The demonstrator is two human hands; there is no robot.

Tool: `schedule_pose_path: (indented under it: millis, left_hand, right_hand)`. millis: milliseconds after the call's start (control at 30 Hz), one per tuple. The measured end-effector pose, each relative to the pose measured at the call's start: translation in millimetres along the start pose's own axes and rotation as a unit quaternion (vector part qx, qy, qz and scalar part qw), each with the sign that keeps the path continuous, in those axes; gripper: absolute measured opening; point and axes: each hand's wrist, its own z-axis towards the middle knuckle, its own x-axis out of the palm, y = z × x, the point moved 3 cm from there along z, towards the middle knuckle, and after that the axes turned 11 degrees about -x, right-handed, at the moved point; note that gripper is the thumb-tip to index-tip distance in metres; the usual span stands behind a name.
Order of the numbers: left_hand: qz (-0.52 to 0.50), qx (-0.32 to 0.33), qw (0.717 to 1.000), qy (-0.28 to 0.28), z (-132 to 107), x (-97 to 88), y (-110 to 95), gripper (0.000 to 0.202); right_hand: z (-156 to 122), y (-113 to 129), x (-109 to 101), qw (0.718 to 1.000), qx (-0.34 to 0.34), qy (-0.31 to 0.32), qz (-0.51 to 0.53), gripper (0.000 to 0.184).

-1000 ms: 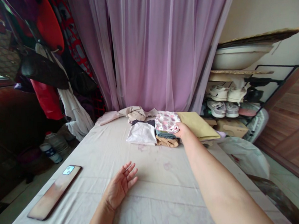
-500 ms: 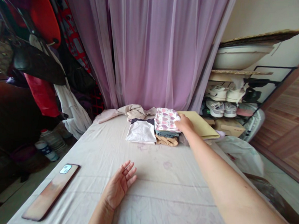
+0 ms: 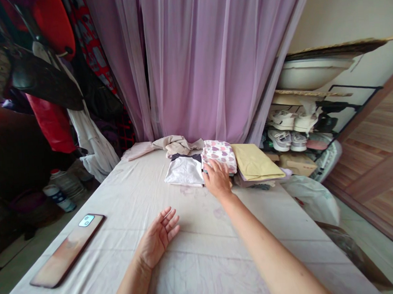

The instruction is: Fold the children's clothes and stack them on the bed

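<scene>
Right hand open, fingers spread against near edge of folded clothes. Left hand open, empty, on bed sheet. Phone near sheet's edge; curtain behind.

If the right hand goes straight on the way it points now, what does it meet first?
The folded heart-print garment comes first; the right hand seems already at its front edge, though depth is unclear.

**Head cam, worn, facing forward and down.**
We look along the bed from its near end: left hand and right hand close, purple curtain beyond.
</scene>
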Motion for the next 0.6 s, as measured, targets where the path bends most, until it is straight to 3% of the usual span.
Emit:
schedule_pose_path:
  millis: [133,233,433,600]
  left_hand:
    - [-0.014,0.004,1.000,0.004,0.9,-0.3,-1.4,0.025]
    - [-0.024,0.005,1.000,0.017,2.3,-3.0,-1.6,0.029]
    - [-0.024,0.013,0.999,0.023,5.2,-5.9,-2.1,0.034]
    - [-0.022,0.032,0.999,0.003,4.1,-2.1,-1.2,0.034]
  right_hand:
    - [-56.0,38.7,9.1,0.996,-0.056,0.019,0.072,0.032]
    - [-100.0,50.2,18.7,0.994,-0.022,0.022,0.101,0.030]
    - [-162.0,41.0,19.5,0.984,0.032,-0.021,0.174,0.031]
    - [-182.3,28.6,10.3,0.958,0.122,-0.052,0.255,0.030]
